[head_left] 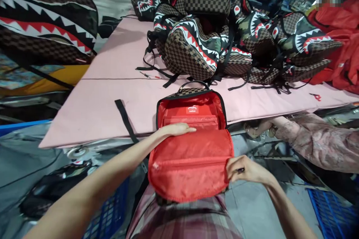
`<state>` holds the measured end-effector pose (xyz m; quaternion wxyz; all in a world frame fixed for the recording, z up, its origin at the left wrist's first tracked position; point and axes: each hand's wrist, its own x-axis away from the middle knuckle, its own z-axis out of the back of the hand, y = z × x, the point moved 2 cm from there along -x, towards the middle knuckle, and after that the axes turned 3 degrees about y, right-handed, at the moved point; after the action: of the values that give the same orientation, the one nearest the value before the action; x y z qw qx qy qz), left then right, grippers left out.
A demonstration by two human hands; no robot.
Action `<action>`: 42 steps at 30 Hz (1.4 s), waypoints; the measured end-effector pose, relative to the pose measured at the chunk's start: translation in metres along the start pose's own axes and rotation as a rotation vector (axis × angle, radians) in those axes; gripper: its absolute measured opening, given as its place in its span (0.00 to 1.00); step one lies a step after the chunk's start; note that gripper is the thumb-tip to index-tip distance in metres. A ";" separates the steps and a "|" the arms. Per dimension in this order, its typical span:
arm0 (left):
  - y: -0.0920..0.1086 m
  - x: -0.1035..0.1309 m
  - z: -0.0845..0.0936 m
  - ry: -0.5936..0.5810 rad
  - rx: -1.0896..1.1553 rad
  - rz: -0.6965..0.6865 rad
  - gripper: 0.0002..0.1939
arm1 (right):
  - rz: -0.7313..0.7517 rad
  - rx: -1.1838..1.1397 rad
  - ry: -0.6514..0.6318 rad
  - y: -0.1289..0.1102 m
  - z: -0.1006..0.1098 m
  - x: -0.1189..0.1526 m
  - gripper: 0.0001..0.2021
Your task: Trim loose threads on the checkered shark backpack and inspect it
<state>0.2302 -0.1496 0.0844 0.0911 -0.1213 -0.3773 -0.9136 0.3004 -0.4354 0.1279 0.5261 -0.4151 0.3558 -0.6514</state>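
A checkered backpack [190, 145] lies unzipped at the table's front edge and over my lap. Its red lining faces up, and a white label [192, 109] shows inside the far half. My left hand [178, 129] rests across the opening with its fingers stretched over the red lining. At the right edge of the folded-down front panel [193, 179], my right hand [238, 168] is closed on the red fabric rim. A small dark item [240, 170] shows at its fingers, too small to name. The carry handle [193, 84] stands up at the far end.
Several shark-mouth backpacks [193, 48] are piled across the back of the pink table [98, 101]. Another backpack [47, 22] stands at left. Red bags [342, 44] and a person [328, 138] in patterned clothing are at right. Blue crates [333, 213] sit below.
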 end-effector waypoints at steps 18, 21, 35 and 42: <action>-0.024 0.086 -0.030 0.174 -0.320 0.406 0.23 | -0.300 1.061 0.046 0.019 0.017 -0.163 0.15; -0.032 0.078 -0.029 0.325 -0.356 0.468 0.21 | -0.329 1.032 0.070 0.025 0.018 -0.163 0.15; -0.045 -0.026 0.023 0.123 -0.318 0.369 0.12 | -0.079 0.531 0.256 0.062 0.038 -0.174 0.13; 0.029 -0.125 0.080 0.028 -0.239 -0.047 0.19 | -0.006 0.026 0.620 0.080 0.069 -0.152 0.18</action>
<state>0.3688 -0.1034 0.1223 0.0597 -0.1095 -0.2669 -0.9556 0.4105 -0.3034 0.0581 0.3957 -0.1909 0.4895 -0.7532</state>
